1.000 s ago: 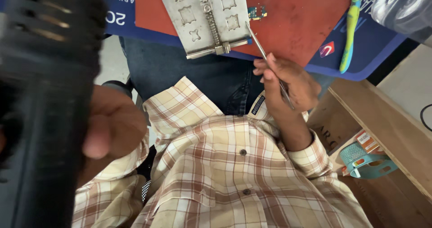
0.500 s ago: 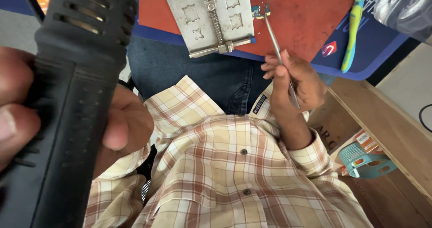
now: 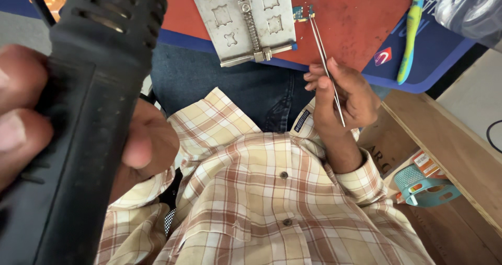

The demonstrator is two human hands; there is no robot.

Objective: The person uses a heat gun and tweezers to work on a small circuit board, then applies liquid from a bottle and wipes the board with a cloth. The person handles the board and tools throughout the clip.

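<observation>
Steel tweezers (image 3: 325,61) now nearer tiny board (image 3: 301,12).

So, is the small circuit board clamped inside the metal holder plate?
No: the tweezers hold the small circuit board on the red mat, beside the metal holder plate.

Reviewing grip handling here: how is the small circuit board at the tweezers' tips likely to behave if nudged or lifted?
The small circuit board looks thin and tiny, so probably very light and easily flicked. It lies flat on the red mat, so rolling seems unlikely. The tweezers in the right hand meet only its edge; it could pivot.
</observation>
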